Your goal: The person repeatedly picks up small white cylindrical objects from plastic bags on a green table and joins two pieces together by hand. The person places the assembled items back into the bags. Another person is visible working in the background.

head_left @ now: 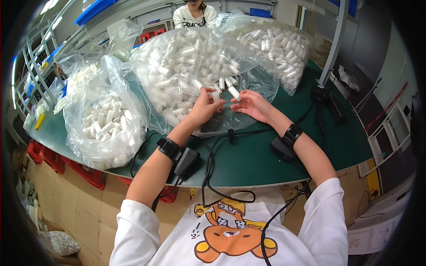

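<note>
My left hand pinches a small translucent white cylinder between thumb and fingers. Just to its right, my right hand has thumb and forefinger at the lower end of a white plastic tube, which is tilted. Its other fingers are curled loosely. Both hands are over the mouth of a large clear plastic bag filled with similar white tubes. A few loose tubes lie in the bag's opening just beyond my fingers. Exact contact at the right fingertips is hard to make out.
A smaller clear bag of white pieces stands at the left on the green table. Another full bag sits at the back right. Black cables run from my wrist devices near the front edge. Across the table is another person.
</note>
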Demonstrator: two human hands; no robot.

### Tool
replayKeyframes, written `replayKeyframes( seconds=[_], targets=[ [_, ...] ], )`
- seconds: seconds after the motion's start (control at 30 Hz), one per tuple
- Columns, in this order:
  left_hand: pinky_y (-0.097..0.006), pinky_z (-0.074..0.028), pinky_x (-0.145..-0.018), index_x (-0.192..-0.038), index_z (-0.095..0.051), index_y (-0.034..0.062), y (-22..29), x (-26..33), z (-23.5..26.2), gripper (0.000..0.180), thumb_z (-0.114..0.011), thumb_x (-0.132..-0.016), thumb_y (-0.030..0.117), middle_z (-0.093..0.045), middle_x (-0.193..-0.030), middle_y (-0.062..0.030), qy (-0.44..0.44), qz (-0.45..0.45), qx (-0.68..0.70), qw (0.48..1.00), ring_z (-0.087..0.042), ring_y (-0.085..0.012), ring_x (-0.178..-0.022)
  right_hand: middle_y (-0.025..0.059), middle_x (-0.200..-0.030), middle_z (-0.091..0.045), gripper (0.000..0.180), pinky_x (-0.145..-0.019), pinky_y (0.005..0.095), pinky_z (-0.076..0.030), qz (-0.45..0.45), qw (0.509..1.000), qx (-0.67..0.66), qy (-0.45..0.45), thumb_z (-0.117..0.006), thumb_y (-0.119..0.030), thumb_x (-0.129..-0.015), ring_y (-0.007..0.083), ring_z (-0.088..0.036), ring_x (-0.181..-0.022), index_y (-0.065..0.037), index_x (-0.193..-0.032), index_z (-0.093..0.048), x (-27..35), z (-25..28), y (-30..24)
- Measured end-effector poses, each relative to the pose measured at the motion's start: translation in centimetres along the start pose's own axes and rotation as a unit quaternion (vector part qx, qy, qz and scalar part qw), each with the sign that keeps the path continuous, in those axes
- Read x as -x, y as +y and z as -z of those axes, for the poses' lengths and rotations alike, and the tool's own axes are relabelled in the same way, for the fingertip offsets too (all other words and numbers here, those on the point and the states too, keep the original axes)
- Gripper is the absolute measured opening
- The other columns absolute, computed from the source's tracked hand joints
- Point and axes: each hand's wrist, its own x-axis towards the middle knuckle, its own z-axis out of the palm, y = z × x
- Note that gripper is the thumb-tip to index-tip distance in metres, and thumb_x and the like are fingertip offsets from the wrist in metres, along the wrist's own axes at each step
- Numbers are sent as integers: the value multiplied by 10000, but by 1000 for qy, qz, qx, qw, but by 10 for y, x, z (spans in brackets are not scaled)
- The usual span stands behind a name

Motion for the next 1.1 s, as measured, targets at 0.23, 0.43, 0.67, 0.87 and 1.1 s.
replayKeyframes(
  seconds=[0.23,0.43,0.67,0.87,1.1],
  targets=[
    [-277,-470,-678,-1064,-259,50,-3,-3,1,368,-564,-873,127,-593,-951,-136,-2,-18,12,1000,-603,-180,-808,74,-848,-557,365,-716,324,-472,6,999,14,-51,-439,-285,-926,196,-573,-718,-33,-1189,-428,-1,4,-1],
    [-259,-456,-671,-1078,-269,65,0,0,4,356,-556,-881,141,-599,-963,-140,-14,0,15,1000,-602,-180,-812,29,-792,-537,395,-702,270,-456,-11,999,42,6,-467,-277,-922,132,-546,-677,-29,-1227,-433,13,-32,-13],
    [-270,-454,-692,-1095,-278,60,7,2,-1,343,-536,-887,151,-596,-983,-141,-16,8,30,999,-597,-181,-830,44,-837,-580,295,-772,269,-454,17,990,137,-19,-537,-210,-870,137,-575,-764,-12,-1088,-527,0,0,1],
    [-272,-454,-698,-1111,-301,59,10,4,-1,320,-513,-892,156,-592,-988,-136,-9,20,34,999,-585,-172,-809,99,-823,-576,192,-817,332,-458,47,996,68,-28,-482,-140,-855,200,-582,-809,10,-956,-546,-1,-11,3],
    [-279,-460,-693,-1095,-350,51,4,-3,-2,275,-502,-890,153,-586,-1002,-131,-19,9,8,1000,-576,-173,-782,131,-827,-565,238,-787,351,-444,22,997,57,-48,-434,-199,-858,239,-571,-790,15,-921,-515,-2,-5,6]
  ],
)
